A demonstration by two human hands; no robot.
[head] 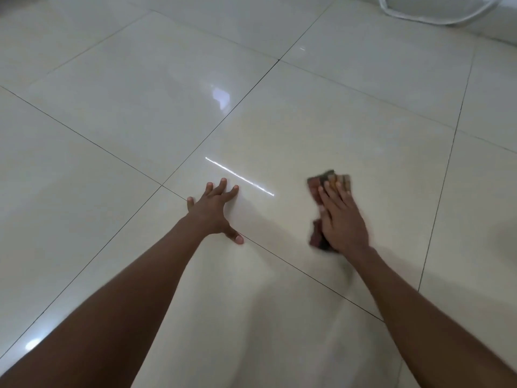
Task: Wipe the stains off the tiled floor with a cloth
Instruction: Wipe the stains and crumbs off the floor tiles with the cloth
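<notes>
A glossy cream tiled floor (pixel 321 113) with thin dark grout lines fills the view. My right hand (pixel 342 219) lies flat, fingers straight, pressing a crumpled dark red and brown patterned cloth (pixel 330 179) onto a tile; the hand and cloth are slightly blurred. The cloth shows beyond my fingertips and beside my thumb. My left hand (pixel 214 210) rests flat on the floor to the left, fingers spread, straddling a grout line and holding nothing. No stain is plainly visible on the tiles.
A white curved object (pixel 436 12), perhaps a rim or a base, sits at the far top right on the floor. Bright light reflections streak the tile between my hands (pixel 240 176). Tiled floor stretches in every direction.
</notes>
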